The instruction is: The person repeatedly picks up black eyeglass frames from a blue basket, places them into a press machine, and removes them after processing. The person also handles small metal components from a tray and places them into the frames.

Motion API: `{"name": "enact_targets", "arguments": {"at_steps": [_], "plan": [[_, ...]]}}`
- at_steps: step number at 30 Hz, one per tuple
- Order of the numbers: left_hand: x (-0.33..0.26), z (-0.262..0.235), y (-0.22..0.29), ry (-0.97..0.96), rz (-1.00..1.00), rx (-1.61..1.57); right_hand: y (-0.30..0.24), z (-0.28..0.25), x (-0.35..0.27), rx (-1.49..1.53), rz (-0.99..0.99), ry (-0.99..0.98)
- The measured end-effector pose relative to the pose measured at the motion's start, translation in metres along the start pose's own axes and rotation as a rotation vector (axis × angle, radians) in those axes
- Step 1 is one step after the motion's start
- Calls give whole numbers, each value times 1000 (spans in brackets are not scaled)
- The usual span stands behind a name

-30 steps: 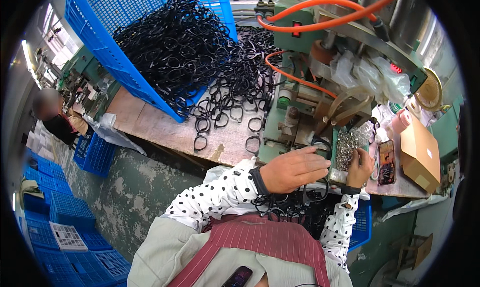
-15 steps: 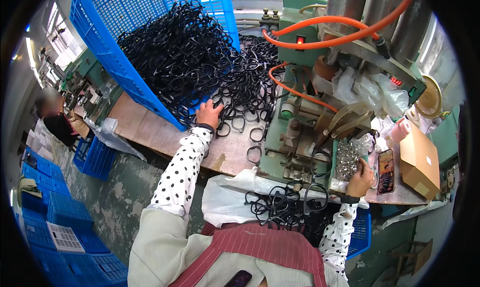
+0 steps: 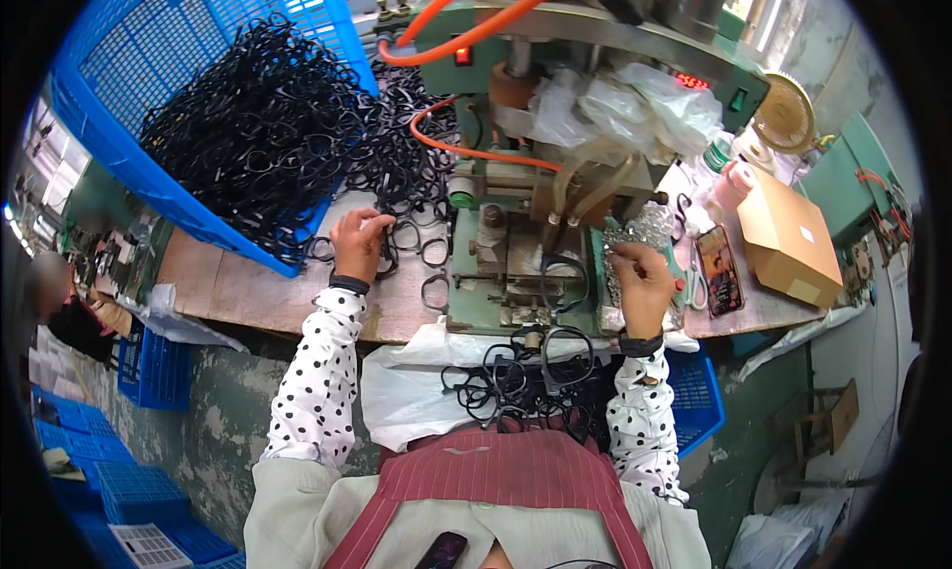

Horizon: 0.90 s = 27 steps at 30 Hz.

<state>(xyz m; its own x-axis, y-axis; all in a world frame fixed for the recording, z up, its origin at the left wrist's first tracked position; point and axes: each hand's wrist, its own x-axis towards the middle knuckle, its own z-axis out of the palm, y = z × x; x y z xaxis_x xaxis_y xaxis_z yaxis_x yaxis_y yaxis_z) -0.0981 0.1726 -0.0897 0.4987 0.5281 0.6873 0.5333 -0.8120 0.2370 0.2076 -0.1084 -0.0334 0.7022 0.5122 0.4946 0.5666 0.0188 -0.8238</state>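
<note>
My left hand is closed in a pinch at a black eyeglass frame, at the edge of a loose spread of such frames on the table. My right hand is over a tray of small shiny metal parts, its thumb and fingertips together; whatever they pinch is too small to make out. Between my hands stands a green press machine. Another black eyeglass frame sits upright at its front, one rim over the machine bed and one rim toward me.
A tilted blue crate spills a heap of black frames. More frames lie on white sheeting before me. Right of the tray are scissors, a phone and a cardboard box. An orange hose crosses the machine.
The view has swung right, so the scene shifts left. My left hand has gone from spread fingers to a pinch at a frame. My right hand has come further over the metal parts and pinched.
</note>
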Motion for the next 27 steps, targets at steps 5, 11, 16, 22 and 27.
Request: {"name": "enact_targets", "arguments": {"at_steps": [5,11,16,22,27], "plan": [[27,-20,47,141,-101,-118,-59,2,-3,294,23,-220],[22,-38,131,255,-302,-627,-64,26,2,305,190,-206],[30,-57,172,254,292,-496,-79,43,-2,491,238,-123],[25,-66,208,161,609,-514,-85,41,-5,438,231,-156],[59,-78,210,235,-80,-823,-82,36,-7,373,244,-179]]}}
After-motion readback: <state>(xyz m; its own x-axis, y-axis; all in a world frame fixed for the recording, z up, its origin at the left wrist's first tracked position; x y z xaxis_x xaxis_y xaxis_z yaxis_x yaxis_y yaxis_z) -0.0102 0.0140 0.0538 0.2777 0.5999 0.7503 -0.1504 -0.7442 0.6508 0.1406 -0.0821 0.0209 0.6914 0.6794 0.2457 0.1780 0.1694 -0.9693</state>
